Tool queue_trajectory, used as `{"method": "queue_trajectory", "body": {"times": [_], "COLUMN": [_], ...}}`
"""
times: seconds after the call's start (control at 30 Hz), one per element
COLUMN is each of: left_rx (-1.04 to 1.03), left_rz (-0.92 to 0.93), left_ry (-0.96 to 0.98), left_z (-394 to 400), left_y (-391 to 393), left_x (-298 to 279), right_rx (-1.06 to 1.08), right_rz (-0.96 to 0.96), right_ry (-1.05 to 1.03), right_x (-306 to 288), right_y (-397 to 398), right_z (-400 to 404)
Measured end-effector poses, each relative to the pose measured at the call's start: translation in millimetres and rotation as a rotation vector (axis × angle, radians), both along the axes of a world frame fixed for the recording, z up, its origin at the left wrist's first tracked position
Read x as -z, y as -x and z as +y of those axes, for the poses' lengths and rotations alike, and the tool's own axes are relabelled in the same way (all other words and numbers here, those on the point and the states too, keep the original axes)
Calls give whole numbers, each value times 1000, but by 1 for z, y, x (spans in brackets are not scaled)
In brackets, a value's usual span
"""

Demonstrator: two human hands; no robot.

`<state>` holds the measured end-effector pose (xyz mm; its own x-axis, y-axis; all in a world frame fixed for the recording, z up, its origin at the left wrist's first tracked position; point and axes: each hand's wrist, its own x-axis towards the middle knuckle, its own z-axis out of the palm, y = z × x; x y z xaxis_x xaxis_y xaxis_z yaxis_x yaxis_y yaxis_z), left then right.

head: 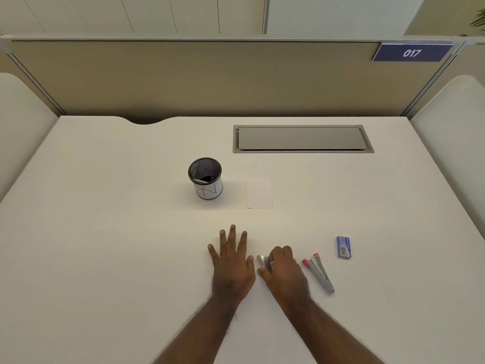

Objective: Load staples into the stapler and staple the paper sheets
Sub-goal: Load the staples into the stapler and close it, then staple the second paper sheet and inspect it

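Note:
My left hand (232,261) lies flat on the white desk with its fingers spread. Just to its right, my right hand (284,271) curls its fingers and thumb around a strip of silver staples (263,260) that rests on the desk. A pink and silver stapler (319,271) lies opened out to the right of that hand, apart from it. A small blue staple box (343,246) sits farther right. A small stack of white paper sheets (259,193) lies beyond my hands, near the middle of the desk.
A black mesh pen cup (206,179) wrapped in white paper stands left of the sheets. A grey cable hatch (301,139) is set into the desk at the back. Beige partition walls close off the back and both sides.

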<state>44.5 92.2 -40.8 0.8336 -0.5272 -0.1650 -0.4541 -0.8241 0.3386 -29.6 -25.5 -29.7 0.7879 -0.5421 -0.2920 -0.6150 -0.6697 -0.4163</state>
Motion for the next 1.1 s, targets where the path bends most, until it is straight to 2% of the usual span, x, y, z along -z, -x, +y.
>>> {"method": "queue_trajectory", "body": {"times": [0.13, 0.27, 0.3, 0.43, 0.63, 1.1], "left_rx": [23, 45, 50, 66, 88, 88], "left_rz": [-142, -166, -164, -148, -158, -147], "left_ry": [-93, -115, -118, -112, -116, -89], "left_z": [6, 11, 12, 15, 17, 17], "left_y": [-7, -15, -16, -17, -17, -21], "left_x": [7, 15, 15, 18, 20, 27], "right_rx": [-50, -72, -85, -205, -282, -223], "right_rz": [-9, -242, -245, -66, 60, 23], "right_ry": [134, 297, 296, 282, 355, 423], "right_x": [0, -10, -12, -12, -4, 5], "right_y": [1, -6, -13, -52, -103, -129], "right_z": [2, -2, -6, -25, -40, -33]}}
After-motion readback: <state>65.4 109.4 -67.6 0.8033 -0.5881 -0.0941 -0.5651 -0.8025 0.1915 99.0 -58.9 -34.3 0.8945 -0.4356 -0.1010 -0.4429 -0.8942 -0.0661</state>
